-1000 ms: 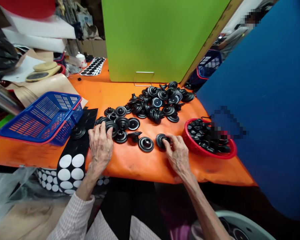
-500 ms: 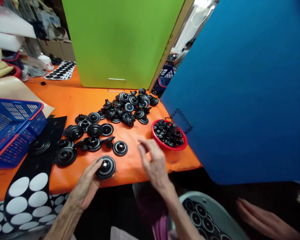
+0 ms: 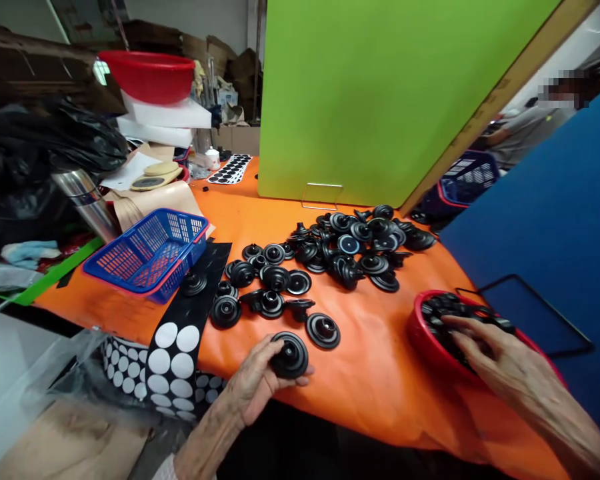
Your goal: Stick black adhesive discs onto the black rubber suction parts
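While your left hand [image 3: 253, 385] holds a ridged disc [image 3: 293, 358]: thumb against its face, fingers beneath, partly closed; you have it well left of the red tub [image 3: 414, 328], at the near edge of the orange table [image 3: 370, 400].
Your right hand [image 3: 510, 365]: over the red tub, fingers bent down among the small black parts [image 3: 447, 305]; their tips are partly hidden, so whether you grip one cannot be told.
Lone disc [image 3: 323, 331]: left of the tub, knob up, just beyond the one you hold.
Disc heap [image 3: 350, 245]: beyond the tub and to its left, pieces tilted every way.
Dotted strip [image 3: 174, 360]: far left of the tub, hanging over the table edge.
Blue basket [image 3: 130, 285]: farther left of the tub than most of that strip.
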`<move>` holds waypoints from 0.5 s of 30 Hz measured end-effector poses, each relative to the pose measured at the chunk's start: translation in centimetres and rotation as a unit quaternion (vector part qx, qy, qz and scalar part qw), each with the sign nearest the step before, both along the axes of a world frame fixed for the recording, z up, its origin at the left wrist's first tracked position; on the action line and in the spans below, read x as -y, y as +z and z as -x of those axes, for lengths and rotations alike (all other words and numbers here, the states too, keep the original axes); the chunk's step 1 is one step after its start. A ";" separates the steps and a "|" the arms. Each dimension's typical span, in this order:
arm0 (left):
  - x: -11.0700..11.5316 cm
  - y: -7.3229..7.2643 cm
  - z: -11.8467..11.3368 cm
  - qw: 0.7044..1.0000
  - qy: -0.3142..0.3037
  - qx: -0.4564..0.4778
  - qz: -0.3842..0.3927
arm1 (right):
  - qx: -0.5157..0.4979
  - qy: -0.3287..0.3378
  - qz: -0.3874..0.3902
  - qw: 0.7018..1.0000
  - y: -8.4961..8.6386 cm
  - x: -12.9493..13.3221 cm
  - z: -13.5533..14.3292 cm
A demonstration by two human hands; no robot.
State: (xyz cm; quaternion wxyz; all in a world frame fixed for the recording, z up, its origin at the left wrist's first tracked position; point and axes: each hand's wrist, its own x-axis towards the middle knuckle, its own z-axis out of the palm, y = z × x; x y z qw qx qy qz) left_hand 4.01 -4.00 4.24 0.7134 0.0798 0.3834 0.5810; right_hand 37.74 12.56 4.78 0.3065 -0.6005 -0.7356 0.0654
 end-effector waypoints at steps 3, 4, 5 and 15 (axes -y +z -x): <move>0.0 0.0 0.1 1.000 -0.010 0.004 -0.009 | -0.020 0.002 0.004 1.000 1.5 1.5 1.4; 0.0 0.0 0.1 1.000 -0.012 0.003 -0.008 | -0.027 -0.001 0.005 1.000 2.0 2.4 2.3; 0.0 0.0 0.1 1.000 -0.014 0.004 -0.006 | -0.042 0.001 0.005 0.999 2.4 3.3 3.5; 0.2 0.0 0.1 0.999 0.002 -0.043 -0.029 | -0.054 0.144 0.063 0.986 -5.2 10.0 12.0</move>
